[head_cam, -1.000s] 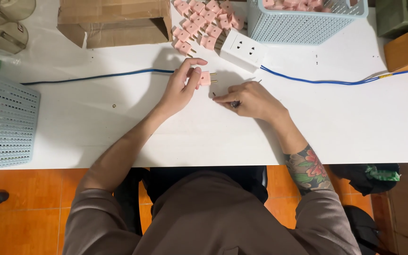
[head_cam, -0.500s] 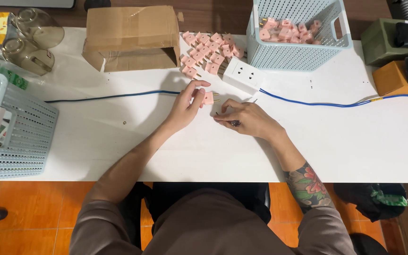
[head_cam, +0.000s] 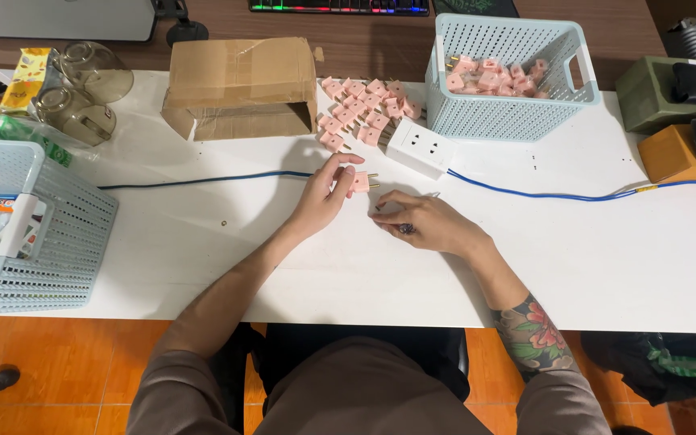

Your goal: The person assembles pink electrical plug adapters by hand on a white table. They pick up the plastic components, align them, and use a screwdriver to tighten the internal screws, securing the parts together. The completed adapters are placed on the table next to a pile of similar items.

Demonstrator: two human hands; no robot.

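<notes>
Evidently caught mid-step on a single piece. Pinched a pink two-pin plug (head_cam: 361, 182) between thumb and fingertips of the left hand (head_cam: 320, 201), pins turned toward the right, just above the white table (head_cam: 606, 258) and just beside the blue cable (head_cam: 203, 179). Kept the right hand (head_cam: 420, 224) loosely curled and resting on the table near the plug, not touching it, fingers bent over something small and dark — too small to tell what. Left the heap of pink plugs (head_cam: 364, 109) beyond, between the cardboard box (head_cam: 239, 84) and the white socket block (head_cam: 420, 147), with more of them in the pale blue basket (head_cam: 509, 121). Judged as one plug singled out and steadied. Called next for a firm pinch and the right hand brought across to the pins.
</notes>
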